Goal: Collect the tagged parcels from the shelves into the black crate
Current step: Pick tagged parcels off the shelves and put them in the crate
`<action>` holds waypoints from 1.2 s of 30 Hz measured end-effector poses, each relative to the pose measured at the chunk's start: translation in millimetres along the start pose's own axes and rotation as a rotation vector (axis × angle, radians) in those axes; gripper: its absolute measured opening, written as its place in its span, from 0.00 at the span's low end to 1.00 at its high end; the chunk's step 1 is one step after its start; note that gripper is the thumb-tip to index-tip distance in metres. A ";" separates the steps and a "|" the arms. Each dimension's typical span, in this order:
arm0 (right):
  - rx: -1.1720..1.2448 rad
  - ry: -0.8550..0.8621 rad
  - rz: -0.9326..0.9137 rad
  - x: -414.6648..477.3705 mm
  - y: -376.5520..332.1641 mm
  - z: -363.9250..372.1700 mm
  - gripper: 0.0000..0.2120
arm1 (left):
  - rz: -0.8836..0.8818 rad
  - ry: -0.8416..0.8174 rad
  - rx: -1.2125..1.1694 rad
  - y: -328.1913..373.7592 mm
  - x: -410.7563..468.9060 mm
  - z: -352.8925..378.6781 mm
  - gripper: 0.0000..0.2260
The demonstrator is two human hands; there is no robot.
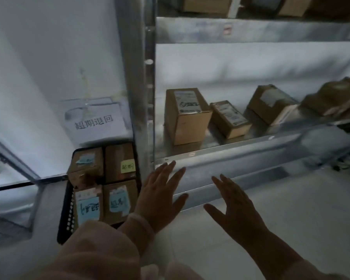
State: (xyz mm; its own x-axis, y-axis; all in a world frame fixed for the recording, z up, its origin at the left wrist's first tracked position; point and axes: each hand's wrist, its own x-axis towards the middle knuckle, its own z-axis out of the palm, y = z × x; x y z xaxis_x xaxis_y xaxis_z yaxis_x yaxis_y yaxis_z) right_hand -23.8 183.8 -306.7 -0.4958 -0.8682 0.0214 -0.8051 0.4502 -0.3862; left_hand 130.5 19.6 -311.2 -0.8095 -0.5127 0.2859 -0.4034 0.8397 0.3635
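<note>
The metal shelving (251, 31) fills the right side. Just left of its upright, the black crate (66, 209) sits on the floor below a paper sign (93, 122). The left grip (160, 199) and right grip (236, 207) are both released, fingers spread, grasping nothing, before the lower shelf's front rail. Four tagged parcels (115, 199) fill the crate (three blue notes, one yellow). Labelled boxes (187, 126) stand on the lower shelf.

I am in a parcel storeroom: bare metal shelving (240, 152) carries cardboard boxes (187, 118) with printed shipping labels, a black crate (66, 217) on the pale floor (281, 215) holds note-tagged boxes (117, 199), and a printed paper sign (94, 120) hangs on the wall (38, 67)
</note>
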 end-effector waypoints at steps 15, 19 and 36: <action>-0.233 0.545 0.347 -113.8 180.2 -237.9 0.38 | 0.544 0.207 -0.015 325.7 161.3 10.8 0.26; -0.248 0.589 0.440 -116.6 219.8 -265.0 0.39 | 0.609 0.208 -0.053 373.9 202.2 29.4 0.27; -0.241 0.573 0.598 50.0 409.3 -312.5 0.39 | 0.650 0.093 -0.122 434.2 449.7 158.9 0.29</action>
State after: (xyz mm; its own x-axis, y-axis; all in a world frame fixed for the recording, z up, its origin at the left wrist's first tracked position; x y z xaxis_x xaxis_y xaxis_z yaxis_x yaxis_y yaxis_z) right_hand -479.9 389.9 -175.5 -0.8941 -0.2613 0.3637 -0.3712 0.8867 -0.2757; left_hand -476.4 182.1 -165.7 -0.8293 0.0726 0.5541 0.2095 0.9596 0.1878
